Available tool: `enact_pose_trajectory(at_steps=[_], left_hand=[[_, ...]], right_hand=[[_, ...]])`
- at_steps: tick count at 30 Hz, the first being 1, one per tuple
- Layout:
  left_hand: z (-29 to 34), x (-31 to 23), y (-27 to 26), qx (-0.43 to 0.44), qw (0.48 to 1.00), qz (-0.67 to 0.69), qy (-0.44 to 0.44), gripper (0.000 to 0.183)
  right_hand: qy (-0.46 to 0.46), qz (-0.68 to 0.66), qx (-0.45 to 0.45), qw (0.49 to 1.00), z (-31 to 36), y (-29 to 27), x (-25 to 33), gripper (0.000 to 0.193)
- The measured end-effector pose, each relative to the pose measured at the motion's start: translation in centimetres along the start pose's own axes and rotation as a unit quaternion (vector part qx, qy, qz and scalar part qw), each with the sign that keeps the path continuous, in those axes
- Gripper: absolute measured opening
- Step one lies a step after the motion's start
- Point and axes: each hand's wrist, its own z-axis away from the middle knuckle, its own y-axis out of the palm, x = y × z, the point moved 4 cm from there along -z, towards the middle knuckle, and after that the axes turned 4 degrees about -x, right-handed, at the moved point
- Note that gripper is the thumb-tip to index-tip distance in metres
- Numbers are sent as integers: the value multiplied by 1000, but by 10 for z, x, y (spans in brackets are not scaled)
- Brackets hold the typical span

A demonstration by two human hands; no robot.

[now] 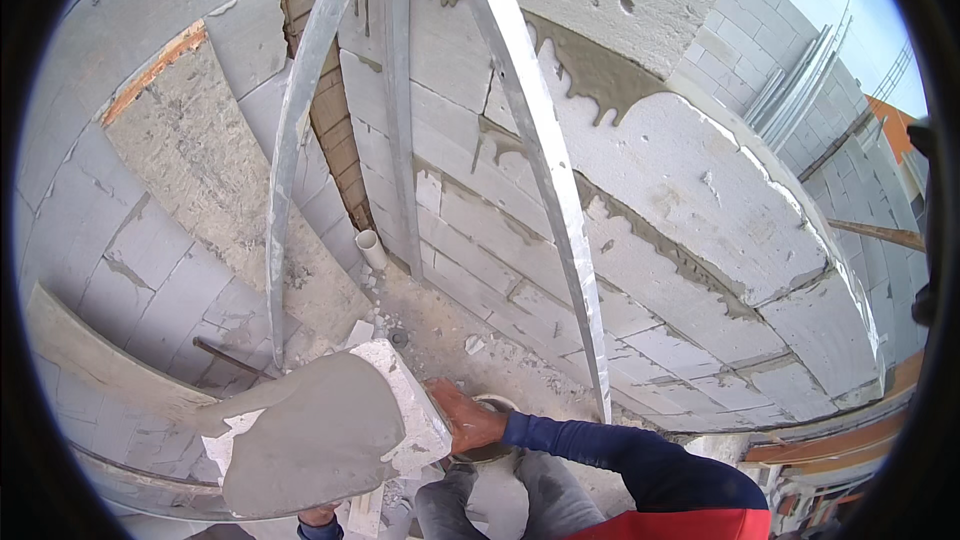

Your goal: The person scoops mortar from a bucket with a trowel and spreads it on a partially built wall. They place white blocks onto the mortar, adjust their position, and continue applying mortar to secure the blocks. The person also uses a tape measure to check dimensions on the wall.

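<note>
A white aerated concrete block (pixel 425 410) is tilted at the lower left, with wet grey mortar (pixel 310 435) spread thickly over most of its upper face. My right hand (pixel 470 415) presses on the block's right end, its fingers curled against that side. At the lower edge of the picture, my left hand (pixel 320 515) shows only in part below the block's near edge, and its fingers are mostly hidden by the block. Behind my right hand is a round bucket (pixel 490 430), partly covered by my forearm.
Ahead stands a block wall (pixel 640 270) with mortar dripping from its joints. Metal posts (pixel 535 130) rise in front of it. On the left, a dirty board (pixel 200 140) leans on another wall. A white pipe stub (pixel 370 248) and rubble (pixel 475 344) are on the floor.
</note>
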Motion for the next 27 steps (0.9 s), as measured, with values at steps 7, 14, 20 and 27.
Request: enact_pose_trajectory(at_steps=[7,14,20,27], left_hand=[[-42,-224,-242,-76,982,76,155,33],[-90,-360,-318,16,729,643,235,35],[-142,-460,-300,74,598,722,340,75],[-180,-604,-299,86,546,793,256,80]], right_hand=[[-51,13,-127,990,32,-83,250,134],[-60,166,-271,946,69,-175,414,130],[-63,415,-285,862,99,-251,562,134],[-94,636,-316,698,104,-318,690,120]])
